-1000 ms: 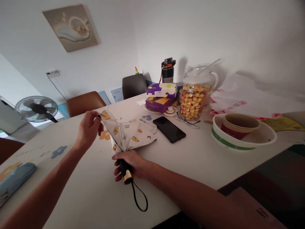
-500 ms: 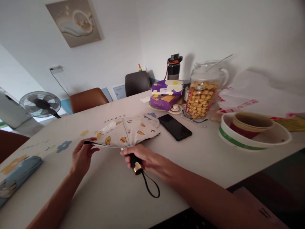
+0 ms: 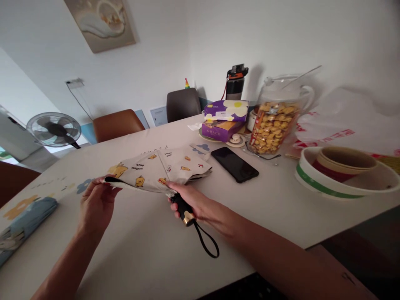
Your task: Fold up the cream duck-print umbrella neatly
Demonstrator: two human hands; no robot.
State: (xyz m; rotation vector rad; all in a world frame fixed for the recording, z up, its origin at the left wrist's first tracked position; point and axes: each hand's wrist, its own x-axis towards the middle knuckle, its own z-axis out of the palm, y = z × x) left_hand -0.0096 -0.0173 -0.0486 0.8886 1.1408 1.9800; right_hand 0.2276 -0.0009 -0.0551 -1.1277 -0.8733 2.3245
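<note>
Left hand [image 3: 97, 206] lower and farther from right hand [image 3: 195, 203], once-gathered umbrella canopy [image 3: 158, 168] spread flatter, right thumb [image 3: 178, 188] farther up over it

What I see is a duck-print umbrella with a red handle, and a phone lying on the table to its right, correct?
Not quite: the handle is black with a gold end, as the head view shows. The duck-print umbrella and the phone on the table are as you say.
</note>
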